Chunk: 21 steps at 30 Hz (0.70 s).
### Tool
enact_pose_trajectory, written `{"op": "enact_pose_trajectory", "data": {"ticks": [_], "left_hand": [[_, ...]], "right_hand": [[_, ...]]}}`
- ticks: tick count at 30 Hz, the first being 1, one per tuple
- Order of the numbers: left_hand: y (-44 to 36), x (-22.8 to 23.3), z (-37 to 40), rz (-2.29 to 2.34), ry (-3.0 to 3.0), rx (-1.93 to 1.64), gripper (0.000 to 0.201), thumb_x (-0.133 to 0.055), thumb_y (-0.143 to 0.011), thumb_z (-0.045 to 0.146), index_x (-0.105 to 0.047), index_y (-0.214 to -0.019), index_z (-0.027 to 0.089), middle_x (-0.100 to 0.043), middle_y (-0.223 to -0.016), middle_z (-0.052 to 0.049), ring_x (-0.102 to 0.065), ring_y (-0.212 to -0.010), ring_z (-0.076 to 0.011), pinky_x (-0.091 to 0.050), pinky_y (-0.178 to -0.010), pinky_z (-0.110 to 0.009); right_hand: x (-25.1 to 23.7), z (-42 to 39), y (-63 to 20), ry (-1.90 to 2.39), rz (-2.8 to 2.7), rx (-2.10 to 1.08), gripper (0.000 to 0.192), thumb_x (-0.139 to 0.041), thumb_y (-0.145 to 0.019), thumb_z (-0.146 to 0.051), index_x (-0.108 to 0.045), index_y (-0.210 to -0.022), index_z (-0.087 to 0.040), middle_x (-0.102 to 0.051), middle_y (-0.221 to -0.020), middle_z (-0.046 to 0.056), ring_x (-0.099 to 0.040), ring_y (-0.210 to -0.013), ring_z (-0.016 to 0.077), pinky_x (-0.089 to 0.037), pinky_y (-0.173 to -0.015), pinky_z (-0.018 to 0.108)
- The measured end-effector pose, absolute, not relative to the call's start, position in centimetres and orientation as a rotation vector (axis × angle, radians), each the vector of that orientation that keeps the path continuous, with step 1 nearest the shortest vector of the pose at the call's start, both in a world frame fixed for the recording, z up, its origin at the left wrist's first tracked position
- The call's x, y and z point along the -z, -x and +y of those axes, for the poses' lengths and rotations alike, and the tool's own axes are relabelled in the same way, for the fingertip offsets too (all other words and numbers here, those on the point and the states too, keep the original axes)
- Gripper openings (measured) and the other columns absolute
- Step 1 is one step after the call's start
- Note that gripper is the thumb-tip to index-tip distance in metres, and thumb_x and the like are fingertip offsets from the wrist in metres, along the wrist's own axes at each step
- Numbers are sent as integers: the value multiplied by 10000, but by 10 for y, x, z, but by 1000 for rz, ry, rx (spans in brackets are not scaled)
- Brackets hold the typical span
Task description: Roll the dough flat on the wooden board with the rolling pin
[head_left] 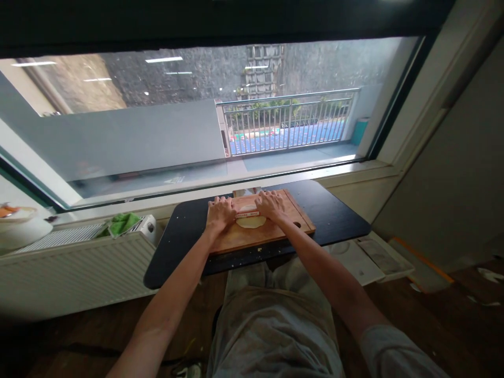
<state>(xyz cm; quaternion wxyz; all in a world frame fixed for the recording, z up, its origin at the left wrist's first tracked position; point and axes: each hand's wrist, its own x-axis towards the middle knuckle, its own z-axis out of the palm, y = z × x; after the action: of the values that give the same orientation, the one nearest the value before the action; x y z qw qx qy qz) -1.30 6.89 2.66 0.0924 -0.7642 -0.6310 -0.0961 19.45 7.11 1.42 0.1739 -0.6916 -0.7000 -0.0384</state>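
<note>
Window-side counter [338, 215] | cutting board [303, 218] centre | both hands [246, 210] flat atop rolling pin [247, 214], lying left-right over dough [251, 222]

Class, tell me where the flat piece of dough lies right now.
In the head view, the dough lies mid-frame on the wooden board, under the rolling pin, between the left hand and right hand.
</note>
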Motion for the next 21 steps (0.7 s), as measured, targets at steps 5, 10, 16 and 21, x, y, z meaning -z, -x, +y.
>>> {"op": "enact_pose_trajectory", "data": {"ticks": [5,10,16,21], "left_hand": [[12,-25,70,-1862,2260,290,460,-358,-1081,367,-772,-1168,185,-752,-1277,-199,-634,-1245,-376,-486,-1034,-533],[11,-26,68,-1860,2279,240,452,-372,-1087,373,-753,-1259,199,-720,-1347,-203,-609,-1300,-379,-471,-1077,-549],[12,-30,71,-1849,2304,194,417,-410,-1087,386,-722,-1294,201,-700,-1373,-203,-609,-1307,-371,-483,-1081,-541],[14,-25,83,-1829,2309,229,412,-410,-1088,383,-732,-1266,198,-726,-1353,-189,-632,-1289,-346,-492,-1069,-487]], "right_hand": [[-16,73,-195,1900,-2014,132,474,-414,-1112,-388,-661,-1471,-200,-761,-1314,163,-628,-1255,305,-421,-1111,415],[-18,74,-196,1898,-2049,165,432,-435,-1100,-409,-755,-1287,-185,-763,-1287,155,-620,-1243,309,-430,-1094,423],[-23,73,-195,1919,-2010,133,420,-445,-1096,-406,-755,-1282,-193,-754,-1316,158,-622,-1251,310,-447,-1077,430],[-27,71,-195,1889,-1972,135,412,-444,-1101,-364,-702,-1377,-200,-765,-1316,154,-634,-1262,295,-451,-1070,415]]}}
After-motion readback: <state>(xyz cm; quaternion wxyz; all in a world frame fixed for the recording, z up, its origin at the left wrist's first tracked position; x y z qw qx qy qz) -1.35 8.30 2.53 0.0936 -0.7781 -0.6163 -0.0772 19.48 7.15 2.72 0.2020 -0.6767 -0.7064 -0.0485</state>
